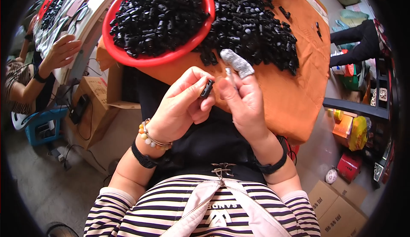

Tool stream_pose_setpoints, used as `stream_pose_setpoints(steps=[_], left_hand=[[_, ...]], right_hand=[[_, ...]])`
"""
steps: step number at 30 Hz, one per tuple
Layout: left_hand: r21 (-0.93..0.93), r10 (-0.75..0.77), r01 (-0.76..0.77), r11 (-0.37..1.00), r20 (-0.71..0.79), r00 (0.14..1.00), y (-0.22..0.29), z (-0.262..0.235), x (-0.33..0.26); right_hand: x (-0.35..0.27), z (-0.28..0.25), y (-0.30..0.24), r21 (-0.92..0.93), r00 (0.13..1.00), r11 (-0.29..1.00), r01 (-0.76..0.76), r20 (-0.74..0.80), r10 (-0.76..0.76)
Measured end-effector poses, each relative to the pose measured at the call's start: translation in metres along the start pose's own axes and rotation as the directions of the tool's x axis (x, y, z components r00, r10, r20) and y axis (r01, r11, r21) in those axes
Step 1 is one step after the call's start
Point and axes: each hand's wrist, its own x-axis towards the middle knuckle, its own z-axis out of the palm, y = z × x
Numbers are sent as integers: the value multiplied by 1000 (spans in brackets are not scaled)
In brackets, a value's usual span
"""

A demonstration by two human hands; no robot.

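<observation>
The left hand (183,98) pinches one small black piece (207,89) between thumb and fingers, raised over the near edge of the orange-covered desk (275,96). The right hand (247,100) is just beside it, a grey knit sleeve (237,63) on one finger and the thumb bent toward the piece; something slim and pale (229,73) shows by those fingers, too blurred to name, and whether the right grip is closed on it cannot be told. Work on this single piece appears to be under way, since both hands are brought together at it, but its finished state cannot be judged. Much material lies about: a red basin (158,60) by the desk's left edge is piled high with similar black pieces, and a broad heap (254,29) spreads from beside the basin toward the far edge, with a few strays (318,30) near the right edge. Which pile is done and which is left cannot be told; either way, the handling looks piece by piece.
</observation>
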Motion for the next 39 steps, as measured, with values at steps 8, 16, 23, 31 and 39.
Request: stream_pose_setpoints(steps=[8, 16, 23, 31, 39], left_hand=[[273, 479, -403, 873, -332, 812, 22, -18, 4], [374, 618, -516, 770, -237, 750, 57, -42, -9], [407, 588, -494, 769, -146, 795, 59, -40, -7], [390, 89, -14, 921, -175, 981, 8, -4, 4], [433, -22, 85, 898, -148, 989, -4, -6, 12]], right_hand=[[-6, -13, 1, -49, 996, 998, -28, -84, 23], [3, -30, 4, -110, 989, 993, 40, -139, -55], [7, -44, 12, -453, 933, 887, 95, -269, -238], [17, -40, 21, -709, 911, 695, 122, -198, -362], [13, -42, 19, -845, 924, 521, 123, -94, -370]])
